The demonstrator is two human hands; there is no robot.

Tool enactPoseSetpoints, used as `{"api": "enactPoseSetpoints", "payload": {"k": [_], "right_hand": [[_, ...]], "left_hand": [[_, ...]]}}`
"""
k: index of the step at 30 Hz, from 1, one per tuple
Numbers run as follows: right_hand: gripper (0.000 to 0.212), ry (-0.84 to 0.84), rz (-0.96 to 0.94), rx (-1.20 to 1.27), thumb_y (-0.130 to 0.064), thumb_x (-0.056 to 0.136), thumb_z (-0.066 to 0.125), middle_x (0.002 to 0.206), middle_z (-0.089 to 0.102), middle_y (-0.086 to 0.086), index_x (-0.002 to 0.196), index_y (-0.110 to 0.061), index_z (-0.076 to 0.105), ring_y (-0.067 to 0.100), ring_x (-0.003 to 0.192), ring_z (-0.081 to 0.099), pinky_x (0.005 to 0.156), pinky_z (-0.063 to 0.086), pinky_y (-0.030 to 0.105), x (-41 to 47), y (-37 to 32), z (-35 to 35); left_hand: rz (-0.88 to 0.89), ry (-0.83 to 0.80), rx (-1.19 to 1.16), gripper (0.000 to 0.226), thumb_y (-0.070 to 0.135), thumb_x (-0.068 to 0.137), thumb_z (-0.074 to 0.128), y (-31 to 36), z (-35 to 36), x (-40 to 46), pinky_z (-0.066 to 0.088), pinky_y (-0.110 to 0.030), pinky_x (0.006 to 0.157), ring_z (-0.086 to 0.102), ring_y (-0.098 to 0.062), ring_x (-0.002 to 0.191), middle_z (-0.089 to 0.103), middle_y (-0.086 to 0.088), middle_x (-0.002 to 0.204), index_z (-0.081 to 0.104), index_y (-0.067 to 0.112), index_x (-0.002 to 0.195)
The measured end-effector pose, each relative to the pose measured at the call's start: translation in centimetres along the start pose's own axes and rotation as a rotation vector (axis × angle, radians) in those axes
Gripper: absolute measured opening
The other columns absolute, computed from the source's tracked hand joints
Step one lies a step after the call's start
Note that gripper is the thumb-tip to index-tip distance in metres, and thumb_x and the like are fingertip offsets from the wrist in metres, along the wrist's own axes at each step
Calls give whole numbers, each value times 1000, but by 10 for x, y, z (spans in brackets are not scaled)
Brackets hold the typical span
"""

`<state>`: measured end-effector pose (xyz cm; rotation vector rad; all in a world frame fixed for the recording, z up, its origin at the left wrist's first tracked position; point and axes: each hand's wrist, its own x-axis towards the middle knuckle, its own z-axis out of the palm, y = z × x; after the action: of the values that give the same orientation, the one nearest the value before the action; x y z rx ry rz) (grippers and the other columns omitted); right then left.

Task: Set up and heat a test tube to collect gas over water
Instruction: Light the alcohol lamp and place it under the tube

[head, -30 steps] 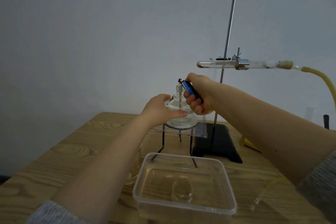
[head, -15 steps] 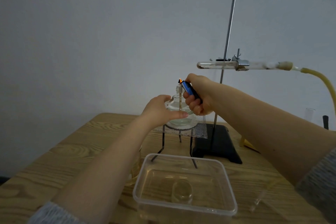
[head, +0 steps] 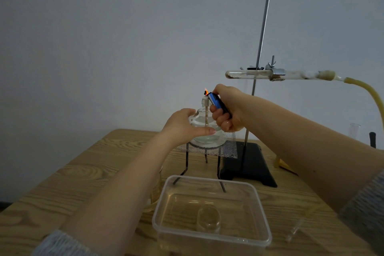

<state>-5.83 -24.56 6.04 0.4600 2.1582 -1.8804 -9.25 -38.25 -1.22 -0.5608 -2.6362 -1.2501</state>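
Lighter [head: 218, 104] flame at lamp [head: 204, 127] wick — lit

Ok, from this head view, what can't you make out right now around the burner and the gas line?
- Rubber tubing: leaves the right edge, so its far end is unseen.
- Alcohol lamp: the left hand and right hand cover its sides; whether the wick itself burns or only the lighter flame shows cannot be told.
- Test tube: contents too small to identify.
- Glass jar in the plastic tub: blurred by the water.

One burner [head: 204, 129], one lighter [head: 218, 103] — one test tube [head: 248, 74], two hands [head: 182, 125].
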Motion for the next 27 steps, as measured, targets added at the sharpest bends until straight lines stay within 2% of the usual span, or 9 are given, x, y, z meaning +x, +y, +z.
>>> {"api": "enactPoseSetpoints", "payload": {"k": [17,27], "right_hand": [[37,-24,6,9,-38,88,36,45,34,-4,60,-15,45,8,37,22,40,17,18,1,1,2],[35,-36,9,15,-37,87,35,44,35,-4,60,-16,44,8,36,21,40,16,17,0,1,3]], "left_hand": [[2,-4,14,92,48,65,80,0,0,0,36,-31,102,43,-17,130,44,1,144,39,16,141],[4,-3,12,92,47,64,80,0,0,0,36,-30,100,43,-17,129,45,1,143,40,16,141]]}}
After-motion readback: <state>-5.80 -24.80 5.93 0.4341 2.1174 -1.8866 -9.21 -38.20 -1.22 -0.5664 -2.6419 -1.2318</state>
